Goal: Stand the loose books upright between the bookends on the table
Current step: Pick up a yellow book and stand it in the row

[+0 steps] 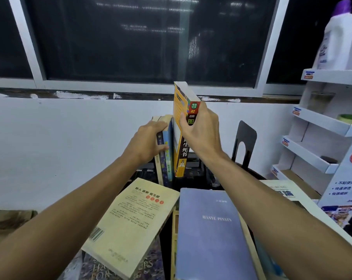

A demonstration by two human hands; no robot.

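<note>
Head view: yellow book stands upright beside the standing books, gripped by the right hand; left hand holds the row. Black bookend stands well apart, so releasing could let the row topple rightward.

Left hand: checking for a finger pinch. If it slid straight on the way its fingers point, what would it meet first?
Likely the yellow book in the right hand; the left hand holds the standing books right beside it, though depth is unclear.
</note>
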